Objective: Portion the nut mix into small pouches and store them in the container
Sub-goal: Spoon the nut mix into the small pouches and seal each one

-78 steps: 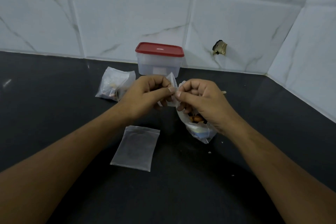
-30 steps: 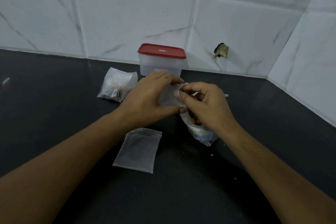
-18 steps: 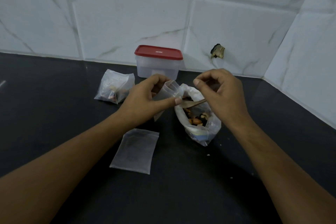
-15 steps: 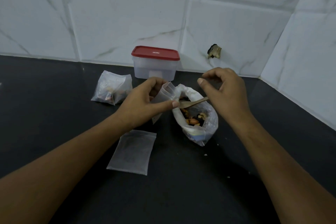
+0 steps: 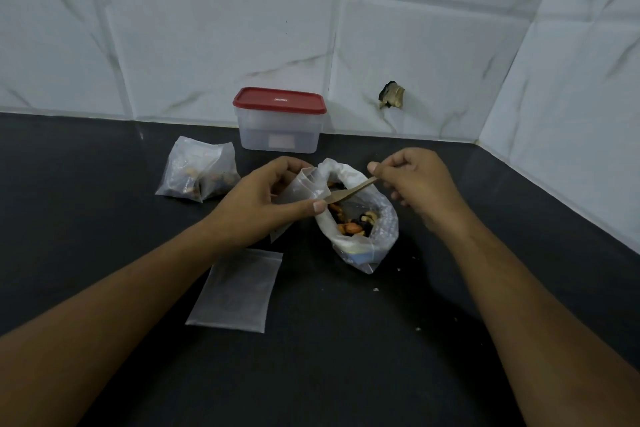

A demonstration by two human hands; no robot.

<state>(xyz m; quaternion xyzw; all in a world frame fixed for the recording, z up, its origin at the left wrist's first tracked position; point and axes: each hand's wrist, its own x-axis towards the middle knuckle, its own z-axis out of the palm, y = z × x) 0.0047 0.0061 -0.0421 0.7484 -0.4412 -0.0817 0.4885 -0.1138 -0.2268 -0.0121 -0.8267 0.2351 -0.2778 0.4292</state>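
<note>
On the black countertop (image 5: pixel 346 364), near its back right corner, an open plastic bag (image 5: pixel 379 243) stands with its rim rolled down, and the nut mix (image 5: pixel 353 222) shows inside it. The left hand (image 5: pixel 263 206) grips a small clear pouch (image 5: pixel 300 184) just left of the bag, thumb in front and fingers curled behind, the pouch's mouth turned up and touching the bag's rim. The right hand (image 5: pixel 417 180) pinches the handle end of a small wooden spoon (image 5: pixel 350 191) between thumb and curled fingers; the spoon slants down to the left, its bowl over the bag's mouth beside the left thumb. An empty flat pouch (image 5: pixel 237 291) lies nearer the person, under the left forearm. Two filled pouches (image 5: pixel 198 174) lie together to the left. Behind them all, a clear rectangular container (image 5: pixel 280 137) sits by the marbled tile wall (image 5: pixel 214 31), its red lid (image 5: pixel 278 100) on. A few crumbs (image 5: pixel 375 289) are scattered to the right of the bag.
</note>
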